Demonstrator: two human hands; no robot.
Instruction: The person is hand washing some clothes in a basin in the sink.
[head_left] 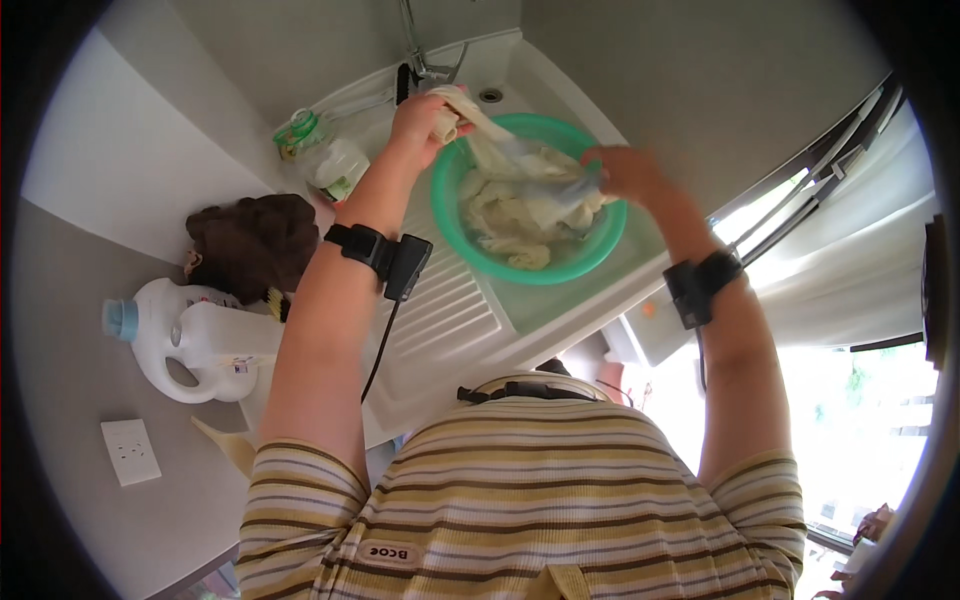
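A green plastic basin (448, 225) stands in the white sink and holds a soaked cream garment (512, 215) in cloudy water. My left hand (420, 130) is raised over the basin's far left rim, its fingers closed round a bunched end of the garment. From there the wet fabric stretches down into the basin. My right hand (632, 177), blurred by motion, is at the right rim with its fingers closed on a pale greyish part of the fabric. The garment's exact kind cannot be made out.
A white laundry sink (560, 75) has a ribbed draining board (440, 315) and a tap (425, 65) at the back. To the left are a clear bottle (335, 165), a dark brown bundle (250, 245) and a white jug (165, 330) with a blue cap. Dark hoses (820, 185) hang at the right.
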